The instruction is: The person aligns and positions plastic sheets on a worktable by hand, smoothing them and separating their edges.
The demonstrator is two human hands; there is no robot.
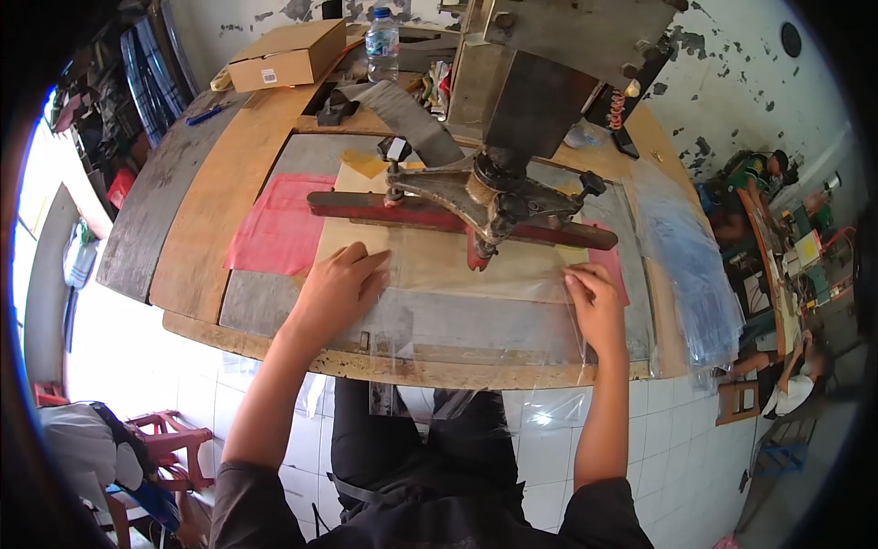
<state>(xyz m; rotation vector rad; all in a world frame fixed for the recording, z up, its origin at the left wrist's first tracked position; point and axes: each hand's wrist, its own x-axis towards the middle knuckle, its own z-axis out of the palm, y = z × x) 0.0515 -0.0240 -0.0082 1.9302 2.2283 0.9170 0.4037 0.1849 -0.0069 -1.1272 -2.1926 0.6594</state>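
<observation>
A clear plastic sheet [476, 320] stretches between my hands, lying across the table and hanging over its front edge. My left hand [334, 288] pinches the sheet's left side, just in front of the press bar. At the right side my right hand [594, 297] grips the sheet's edge between thumb and fingers. Above the sheet's far part sits a long red press bar [421, 212], fixed to a metal bracket [448, 188] of the machine. Beneath it lies a beige sheet [343, 240], with red sheeting [274, 224] to the left. The sheet's far edge is hard to make out.
A stack of clear plastic sheets [690, 274] hangs over the table's right side. A cardboard box [288, 55], a water bottle [382, 46] and a blue tool [206, 114] are at the back left. Other people [796, 384] sit at a bench on the right.
</observation>
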